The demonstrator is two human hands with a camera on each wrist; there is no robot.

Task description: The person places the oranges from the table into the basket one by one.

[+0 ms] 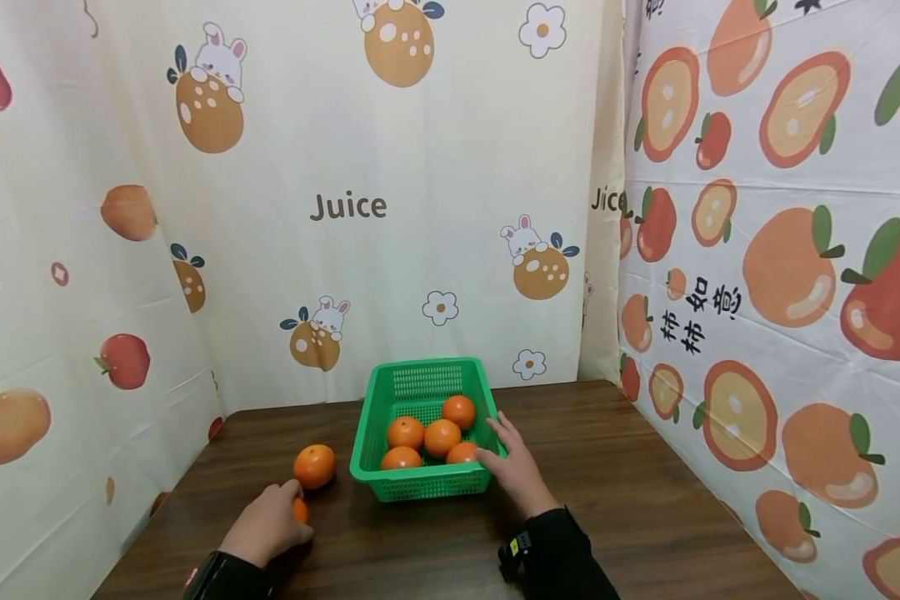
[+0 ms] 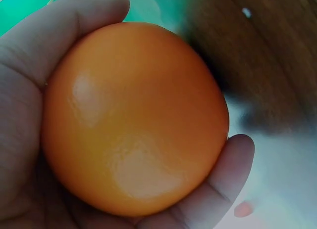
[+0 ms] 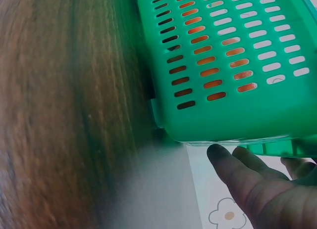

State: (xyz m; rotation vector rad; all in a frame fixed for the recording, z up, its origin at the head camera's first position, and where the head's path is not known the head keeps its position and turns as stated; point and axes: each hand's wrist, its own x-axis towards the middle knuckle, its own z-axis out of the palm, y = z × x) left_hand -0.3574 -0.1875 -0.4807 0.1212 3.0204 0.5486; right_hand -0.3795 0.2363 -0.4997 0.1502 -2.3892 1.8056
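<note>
Wooden table point(image 1: 645, 500) walled by fruit-print cloth. The left hand point(image 1: 266, 525) curls round an orange point(image 2: 133, 115) just left of the green basket point(image 1: 427, 487), which the right hand point(image 1: 513, 467) steadies with straight fingers. Likely step: loading; next, lift over the rim.

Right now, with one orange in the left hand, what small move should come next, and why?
Probably lift the left hand and carry its orange over the basket rim. The fingers already curl round the fruit, the right hand rests on the basket's right rim and steadies it, and five oranges lie inside. Another orange waits on the table.
</note>
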